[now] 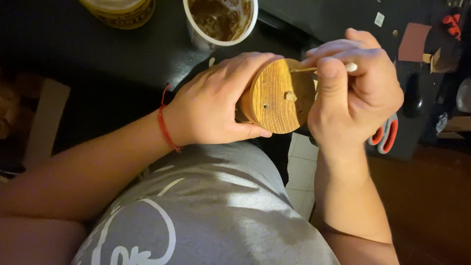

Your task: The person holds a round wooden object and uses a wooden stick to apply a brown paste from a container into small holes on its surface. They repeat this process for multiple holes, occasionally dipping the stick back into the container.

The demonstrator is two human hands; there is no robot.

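My left hand (216, 100) grips a round wooden block (279, 98) by its side, its flat end grain facing me. The wooden face shows a small dark hole and a blob of brownish filler near its middle. My right hand (351, 93) pinches a thin wooden stick (304, 69) with a white tip, laid across the upper edge of the block. A red string bracelet (164, 125) circles my left wrist. Both hands hover over my lap, above a grey printed shirt (211, 211).
A white cup of brown paste (221, 19) stands on the dark table (98, 64) just beyond my hands, with a yellowish tub (120, 10) to its left. Red-handled scissors (385, 135) lie under my right hand. Small boxes and clutter sit at the far right. White floor tiles (301, 172) show below.
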